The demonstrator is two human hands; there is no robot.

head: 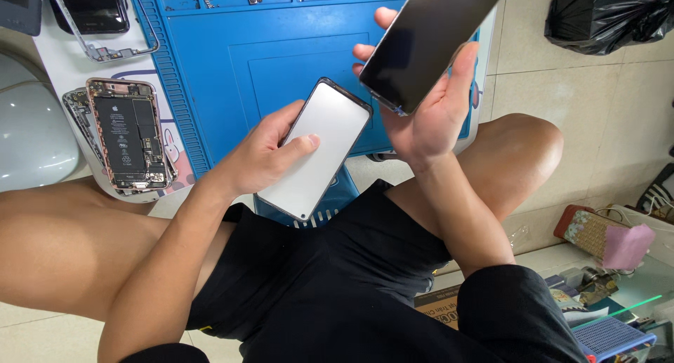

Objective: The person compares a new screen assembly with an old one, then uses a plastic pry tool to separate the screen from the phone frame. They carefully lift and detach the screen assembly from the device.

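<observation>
- At the far left, an opened phone lies face down on the table edge, its battery and inner parts showing; another stripped phone body sits just under it.
- A blue work mat covers the table beyond the knees.
- The left hand is closed around a phone with a pale grey screen, thumb lying across the glass, fingers behind. The phone is tilted, held over the lap at the mat's near edge.
- The right hand is wrapped round a dark phone, palm behind it, fingertips curling over its left edge; it is raised higher.
- A black bag sits on the tiled floor at the far right.
</observation>
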